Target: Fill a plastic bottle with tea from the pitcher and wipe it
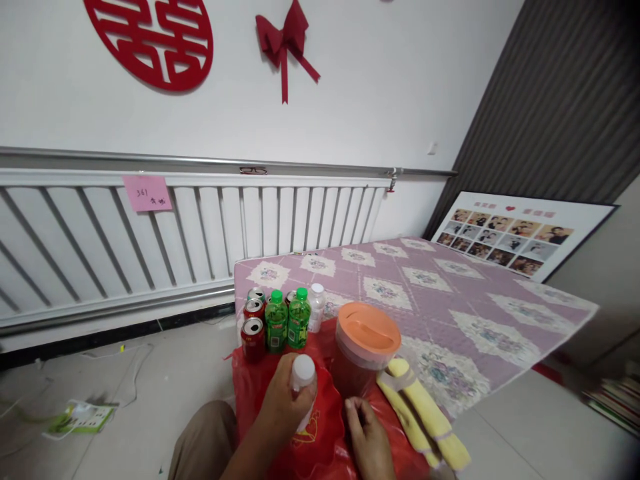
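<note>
At lower centre, your left hand grips the white-capped bottle, apparently mid-handling, calling for steadiness; your right hand curls near the orange-lidded canister, any pinch unclear.

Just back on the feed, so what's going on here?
The person's left hand grips a white-capped bottle near its top. The right hand is curled beside the orange-lidded container; whether it holds anything is unclear. Ahead stand two green-capped bottles, with opened red cans to their left and another clear bottle to their right.
</note>
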A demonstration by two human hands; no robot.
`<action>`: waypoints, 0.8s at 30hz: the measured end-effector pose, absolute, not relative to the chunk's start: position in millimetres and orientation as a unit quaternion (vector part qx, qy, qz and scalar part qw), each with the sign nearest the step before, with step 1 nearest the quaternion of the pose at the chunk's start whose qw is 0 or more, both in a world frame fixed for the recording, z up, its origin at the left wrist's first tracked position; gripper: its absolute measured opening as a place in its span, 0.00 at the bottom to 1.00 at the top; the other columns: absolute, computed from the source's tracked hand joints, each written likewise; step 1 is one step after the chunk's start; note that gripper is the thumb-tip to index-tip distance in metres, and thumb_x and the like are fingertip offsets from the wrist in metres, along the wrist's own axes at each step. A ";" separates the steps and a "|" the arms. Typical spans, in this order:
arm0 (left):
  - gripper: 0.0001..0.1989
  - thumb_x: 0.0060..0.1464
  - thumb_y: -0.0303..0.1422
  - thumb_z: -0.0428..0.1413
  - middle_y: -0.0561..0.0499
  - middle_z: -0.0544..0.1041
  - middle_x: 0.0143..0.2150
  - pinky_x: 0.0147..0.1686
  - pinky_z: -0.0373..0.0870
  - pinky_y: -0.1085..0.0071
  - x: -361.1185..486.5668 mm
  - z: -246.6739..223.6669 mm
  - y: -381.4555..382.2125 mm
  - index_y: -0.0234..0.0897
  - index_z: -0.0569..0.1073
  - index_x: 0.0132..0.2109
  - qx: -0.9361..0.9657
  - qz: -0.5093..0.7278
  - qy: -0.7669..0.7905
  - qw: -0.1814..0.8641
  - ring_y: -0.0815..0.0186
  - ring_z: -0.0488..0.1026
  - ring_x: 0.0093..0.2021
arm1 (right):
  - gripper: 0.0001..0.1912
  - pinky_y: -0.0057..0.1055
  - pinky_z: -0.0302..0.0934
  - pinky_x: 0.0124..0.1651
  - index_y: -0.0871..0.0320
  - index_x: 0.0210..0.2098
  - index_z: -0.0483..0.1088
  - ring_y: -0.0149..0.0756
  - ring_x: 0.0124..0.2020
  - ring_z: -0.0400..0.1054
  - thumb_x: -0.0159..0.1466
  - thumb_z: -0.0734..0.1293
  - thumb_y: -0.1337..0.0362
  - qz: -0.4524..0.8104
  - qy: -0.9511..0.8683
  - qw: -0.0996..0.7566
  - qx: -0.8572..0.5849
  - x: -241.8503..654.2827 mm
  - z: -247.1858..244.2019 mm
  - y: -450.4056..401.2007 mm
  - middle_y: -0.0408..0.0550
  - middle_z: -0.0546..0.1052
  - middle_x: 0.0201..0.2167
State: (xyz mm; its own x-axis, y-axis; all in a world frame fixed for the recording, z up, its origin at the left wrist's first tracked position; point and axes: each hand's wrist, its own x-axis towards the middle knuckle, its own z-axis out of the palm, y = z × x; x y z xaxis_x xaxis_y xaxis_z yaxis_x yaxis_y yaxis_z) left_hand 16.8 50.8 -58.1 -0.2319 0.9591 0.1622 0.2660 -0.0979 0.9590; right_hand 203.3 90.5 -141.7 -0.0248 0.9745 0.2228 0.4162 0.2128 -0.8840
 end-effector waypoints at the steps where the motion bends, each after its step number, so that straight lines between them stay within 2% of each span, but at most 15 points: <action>1: 0.13 0.48 0.28 0.53 0.52 0.69 0.36 0.39 0.67 0.68 17.5 -58.8 51.3 0.38 0.65 0.43 0.520 0.527 0.585 0.330 0.64 0.68 0.37 | 0.24 0.34 0.70 0.35 0.55 0.29 0.72 0.43 0.30 0.75 0.61 0.60 0.41 0.317 -0.642 0.444 -0.538 201.6 -137.9 88.1 0.51 0.79 0.28; 7: 0.12 0.48 0.27 0.53 0.51 0.69 0.37 0.41 0.67 0.66 17.2 -60.0 52.4 0.38 0.66 0.42 0.540 0.536 0.576 0.299 0.63 0.68 0.39 | 0.17 0.37 0.69 0.47 0.54 0.41 0.74 0.44 0.43 0.73 0.60 0.65 0.50 0.295 -0.665 0.491 -0.479 171.4 -88.2 73.5 0.54 0.78 0.42; 9: 0.12 0.48 0.27 0.53 0.50 0.69 0.38 0.42 0.67 0.66 17.2 -61.5 52.6 0.38 0.66 0.42 0.541 0.543 0.571 0.295 0.62 0.68 0.39 | 0.21 0.38 0.69 0.48 0.54 0.47 0.72 0.46 0.50 0.71 0.57 0.68 0.52 0.313 -0.657 0.496 -0.474 156.0 -71.2 74.2 0.55 0.76 0.49; 11: 0.13 0.49 0.27 0.53 0.49 0.70 0.39 0.41 0.68 0.66 17.5 -63.0 52.8 0.38 0.66 0.43 0.539 0.551 0.559 0.305 0.62 0.69 0.39 | 0.26 0.41 0.67 0.53 0.55 0.51 0.70 0.48 0.53 0.70 0.53 0.70 0.55 0.336 -0.645 0.497 -0.474 141.3 -58.7 77.3 0.56 0.75 0.52; 14: 0.13 0.49 0.26 0.53 0.49 0.71 0.40 0.41 0.68 0.67 18.3 -64.1 53.1 0.38 0.67 0.44 0.541 0.562 0.542 0.312 0.62 0.69 0.40 | 0.29 0.44 0.65 0.56 0.56 0.49 0.70 0.49 0.53 0.71 0.48 0.72 0.58 0.358 -0.632 0.487 -0.485 124.9 -46.2 81.2 0.55 0.76 0.50; 17: 0.11 0.48 0.25 0.52 0.49 0.70 0.39 0.39 0.68 0.66 18.7 -63.6 53.1 0.37 0.67 0.42 0.539 0.570 0.538 0.307 0.62 0.69 0.39 | 0.26 0.40 0.69 0.49 0.56 0.44 0.71 0.48 0.46 0.74 0.45 0.73 0.61 0.382 -0.625 0.458 -0.504 116.8 -36.5 81.0 0.53 0.79 0.45; 20: 0.11 0.49 0.25 0.52 0.49 0.70 0.39 0.40 0.68 0.65 18.8 -63.6 53.6 0.37 0.67 0.41 0.533 0.579 0.531 0.314 0.61 0.70 0.39 | 0.20 0.35 0.71 0.40 0.55 0.39 0.70 0.44 0.37 0.75 0.46 0.72 0.60 0.394 -0.630 0.443 -0.501 114.2 -30.0 79.7 0.49 0.80 0.37; 24: 0.13 0.48 0.24 0.53 0.48 0.72 0.40 0.43 0.69 0.65 18.5 -66.5 55.0 0.37 0.68 0.43 0.536 0.586 0.523 0.310 0.61 0.70 0.41 | 0.16 0.34 0.70 0.38 0.54 0.36 0.71 0.42 0.34 0.75 0.47 0.71 0.60 0.367 -0.639 0.456 -0.499 113.2 -30.8 80.7 0.47 0.80 0.34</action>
